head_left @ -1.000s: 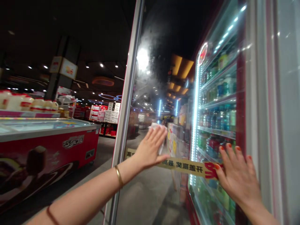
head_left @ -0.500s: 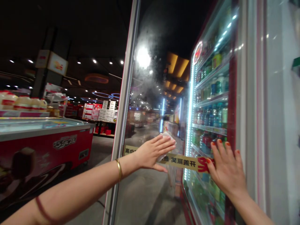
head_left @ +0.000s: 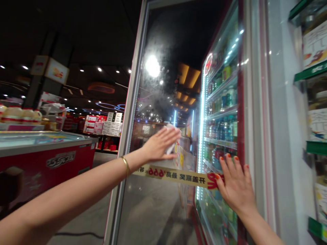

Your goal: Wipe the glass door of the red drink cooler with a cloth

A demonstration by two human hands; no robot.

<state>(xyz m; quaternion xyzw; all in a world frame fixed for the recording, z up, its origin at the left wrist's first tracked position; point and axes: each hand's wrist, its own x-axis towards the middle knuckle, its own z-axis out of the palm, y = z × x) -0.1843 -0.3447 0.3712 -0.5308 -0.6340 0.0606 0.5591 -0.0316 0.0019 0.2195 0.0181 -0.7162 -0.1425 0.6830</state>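
Note:
An open glass fridge door [head_left: 158, 204] swings out in front of me, fogged in its upper part. My left hand [head_left: 159, 144] lies flat against the glass and presses a white cloth [head_left: 170, 136] onto it, just above a yellow sticker strip [head_left: 176, 175] with red and dark print. My right hand [head_left: 236, 187] rests flat on the glass near the hinge side, fingers spread, covering the red end of the strip. It holds nothing.
A lit fridge [head_left: 221, 112] with shelves of bottled drinks shows through the glass. At the right, green-edged shelves [head_left: 313, 69] carry packaged goods. A red chest freezer [head_left: 48, 153] with bottles on top stands at the left across a grey aisle floor.
My left hand with the cloth has slid upward on the glass, from on the sticker strip to above it. The view has shifted right; my right hand stays pressed on the glass.

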